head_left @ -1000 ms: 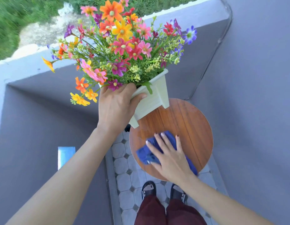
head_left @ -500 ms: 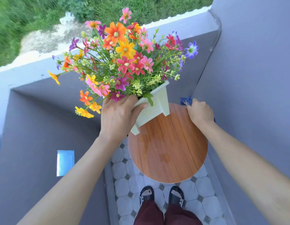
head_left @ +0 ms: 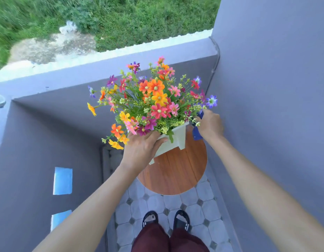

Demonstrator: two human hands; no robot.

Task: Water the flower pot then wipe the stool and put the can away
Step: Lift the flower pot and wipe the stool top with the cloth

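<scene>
A white square flower pot (head_left: 177, 139) full of bright mixed flowers (head_left: 154, 99) is held over the far left part of a round wooden stool (head_left: 177, 171). My left hand (head_left: 141, 150) grips the pot's near rim. My right hand (head_left: 210, 125) is at the stool's far right edge, closed on a blue cloth (head_left: 196, 134) that hangs below my fingers. Whether the pot's feet touch the stool top I cannot tell. No watering can shows in this view.
Grey balcony walls close in on the left, far side and right (head_left: 266, 106). The floor is pale tile (head_left: 154, 204), and my sandalled feet (head_left: 165, 220) stand just before the stool. Beyond the parapet (head_left: 103, 59) lie grass and bare ground. Blue openings (head_left: 62, 180) mark the left wall.
My right hand swept the blue cloth from the stool's near side to its far right edge. The pot, still in my left hand, now sits lower over the stool.
</scene>
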